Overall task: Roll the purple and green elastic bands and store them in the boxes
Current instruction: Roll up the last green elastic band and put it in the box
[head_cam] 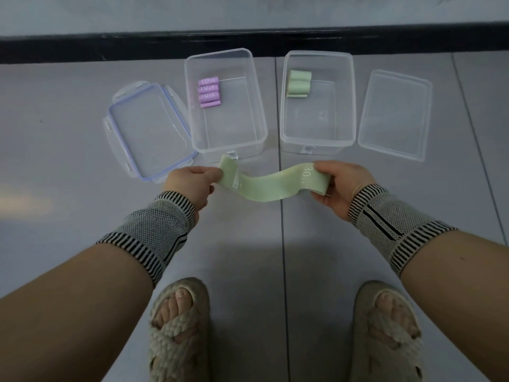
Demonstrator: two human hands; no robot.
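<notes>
1. Nearest the camera are two feet in woven sandals (179, 330) on the grey floor (68, 161), and two forearms, each wearing a striped wrist sleeve (158, 228).
2. Just beyond, both hands hold one green band (265, 186) above the floor. The left hand (191, 184) pinches its left end; the right hand (337, 186) grips the right end, where "30" is printed. The band sags between them, unrolled.
3. The step in hand looks like the start of rolling this green band. The next move likely calls for tucking one end over and winding it tightly toward the other, keeping the edges level so the roll fits beside the others.
4. Further out stand two clear boxes. The left box (257, 106) holds four purple rolls (210, 91) stacked in its far-left corner. The right box (348, 106) holds what look like two or three green rolls (298, 84) in its far-left corner; the exact count is hard to tell.
5. Two lids lie flat: a clip lid (148, 128) just left of the left box, and a plain lid (395, 114) right of the right box.
6. No loose purple band is in view, so the purple share may be finished.
</notes>
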